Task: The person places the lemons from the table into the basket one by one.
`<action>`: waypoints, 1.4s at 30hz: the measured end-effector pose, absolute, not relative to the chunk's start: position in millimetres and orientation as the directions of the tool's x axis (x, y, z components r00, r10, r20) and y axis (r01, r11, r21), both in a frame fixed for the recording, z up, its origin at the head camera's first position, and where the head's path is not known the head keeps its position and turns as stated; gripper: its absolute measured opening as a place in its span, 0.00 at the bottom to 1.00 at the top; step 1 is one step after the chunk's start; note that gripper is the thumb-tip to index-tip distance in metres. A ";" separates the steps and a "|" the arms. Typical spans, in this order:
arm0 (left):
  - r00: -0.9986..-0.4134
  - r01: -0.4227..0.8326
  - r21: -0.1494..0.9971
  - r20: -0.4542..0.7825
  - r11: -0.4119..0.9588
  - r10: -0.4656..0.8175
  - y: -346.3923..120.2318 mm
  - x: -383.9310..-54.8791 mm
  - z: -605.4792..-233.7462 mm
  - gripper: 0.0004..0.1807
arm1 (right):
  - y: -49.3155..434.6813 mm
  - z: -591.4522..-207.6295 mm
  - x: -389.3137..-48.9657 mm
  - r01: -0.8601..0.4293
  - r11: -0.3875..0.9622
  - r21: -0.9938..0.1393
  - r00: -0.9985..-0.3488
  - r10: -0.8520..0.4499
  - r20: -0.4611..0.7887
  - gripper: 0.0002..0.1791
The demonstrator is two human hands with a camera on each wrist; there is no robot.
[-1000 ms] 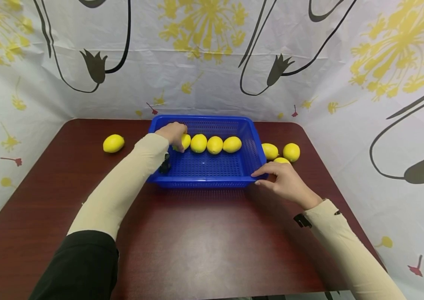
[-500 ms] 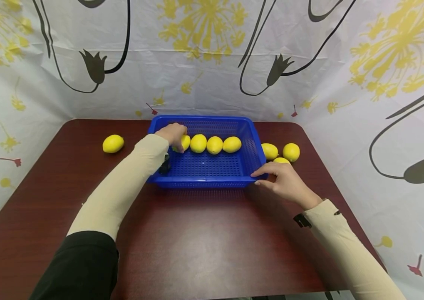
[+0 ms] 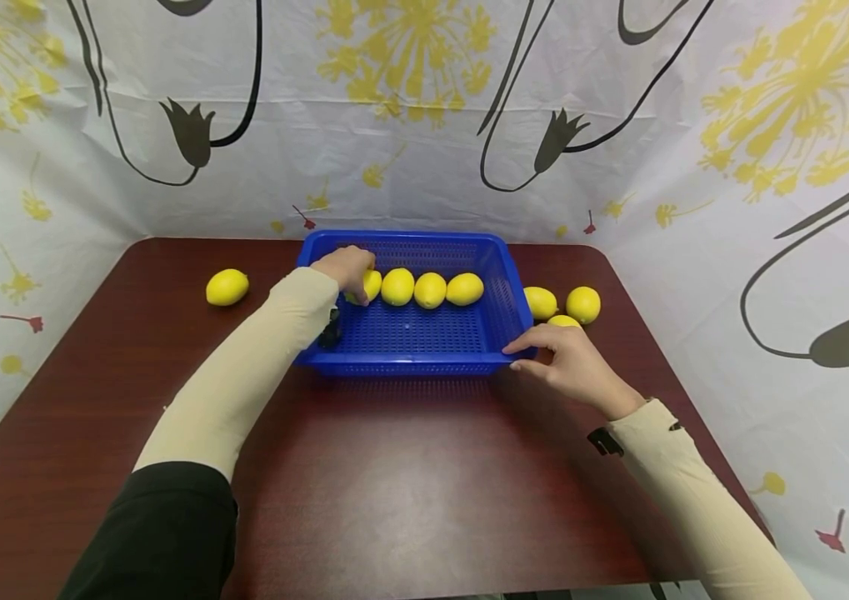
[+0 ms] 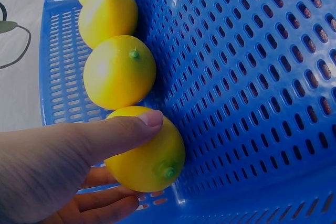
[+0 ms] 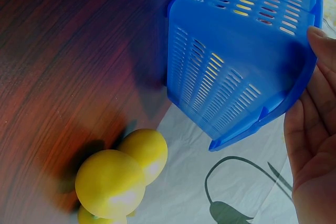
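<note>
A blue perforated plastic basket (image 3: 409, 360) stands at the back of the table, with a row of lemons along its far side. My left hand (image 3: 347, 268) reaches in and grips the leftmost lemon (image 4: 149, 156), thumb on top and fingers beneath. Touching that one is another lemon (image 4: 119, 72), and the row goes on beyond it. At the basket's near right corner, my right hand (image 3: 562, 362) pinches the rim (image 5: 302, 85) between thumb and fingers.
Outside the basket on the right lie a lemon (image 3: 540, 302), a second lemon (image 3: 583, 305) and a third, partly hidden by my right hand. A single lemon (image 3: 227, 287) sits at the left of the brown table (image 3: 394, 483). Patterned white cloth (image 3: 424, 183) hangs behind.
</note>
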State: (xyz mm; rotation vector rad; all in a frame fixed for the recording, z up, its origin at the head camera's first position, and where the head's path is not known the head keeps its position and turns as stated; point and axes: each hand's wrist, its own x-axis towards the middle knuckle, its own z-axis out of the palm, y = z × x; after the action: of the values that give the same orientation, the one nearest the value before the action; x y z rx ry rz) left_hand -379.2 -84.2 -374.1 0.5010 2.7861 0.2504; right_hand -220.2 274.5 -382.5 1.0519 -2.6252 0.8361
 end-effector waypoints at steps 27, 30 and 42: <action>-0.857 0.362 0.252 -0.290 0.898 0.427 -92.8 -374.1 -341.5 0.36 | 274.2 -381.7 -219.2 -0.674 0.598 -0.434 -0.738 -0.572 0.358 0.14; -0.850 0.383 0.243 -0.286 0.891 0.443 -92.8 -375.3 -333.2 0.36 | 274.0 -381.4 -219.1 -0.671 0.599 -0.436 -0.740 -0.569 0.357 0.14; -0.817 0.395 0.209 -0.364 0.895 0.446 -94.3 -375.0 -296.8 0.34 | 272.9 -379.3 -217.3 -0.661 0.608 -0.440 -0.750 -0.564 0.346 0.14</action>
State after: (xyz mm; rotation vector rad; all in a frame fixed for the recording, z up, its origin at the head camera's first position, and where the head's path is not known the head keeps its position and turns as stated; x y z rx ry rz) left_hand -375.0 -94.3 -296.8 0.6159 2.6506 0.1726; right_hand -217.3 272.9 -379.3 1.0226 -2.6595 0.8340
